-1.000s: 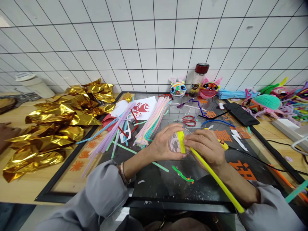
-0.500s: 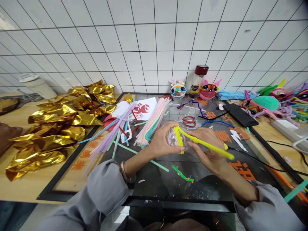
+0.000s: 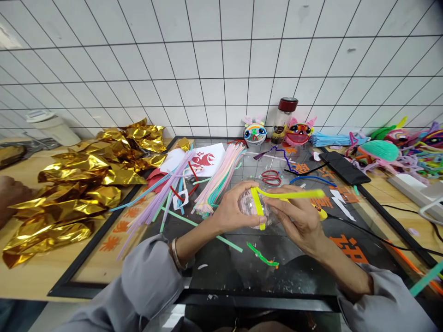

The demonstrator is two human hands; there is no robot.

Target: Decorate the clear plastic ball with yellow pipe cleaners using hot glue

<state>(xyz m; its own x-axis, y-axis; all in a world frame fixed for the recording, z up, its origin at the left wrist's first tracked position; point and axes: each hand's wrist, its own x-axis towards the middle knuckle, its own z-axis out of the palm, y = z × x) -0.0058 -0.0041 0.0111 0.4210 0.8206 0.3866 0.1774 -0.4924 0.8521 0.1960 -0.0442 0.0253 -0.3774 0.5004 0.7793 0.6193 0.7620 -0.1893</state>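
My left hand (image 3: 232, 206) is wrapped round a clear plastic ball (image 3: 246, 203), with thumb and fingers on opposite sides. A fuzzy yellow pipe cleaner (image 3: 258, 207) runs as a band over the ball, and its long loose end sticks out to the right. At the ball's right side, my right hand (image 3: 300, 216) is closed, thumb and fingers pinched near where the pipe cleaner leaves the ball; its fingertips are partly hidden. A yellow tool with a black cord (image 3: 322, 213) shows only partly behind my right hand. Below lies a short green twisted piece (image 3: 263, 256).
Bundles of pastel pipe cleaners (image 3: 219, 177) and red-handled scissors (image 3: 271, 178) lie beyond my hands. Gold foil (image 3: 79, 170) covers the left side, near another person's hand (image 3: 12, 196). A glass bottle (image 3: 282, 122), two decorated heads (image 3: 255, 133) and a black phone (image 3: 342, 167) sit farther back.
The loose end of the yellow pipe cleaner has swung up, from slanting down to the right to nearly level. My right hand has shifted slightly; my left hand still holds the ball.
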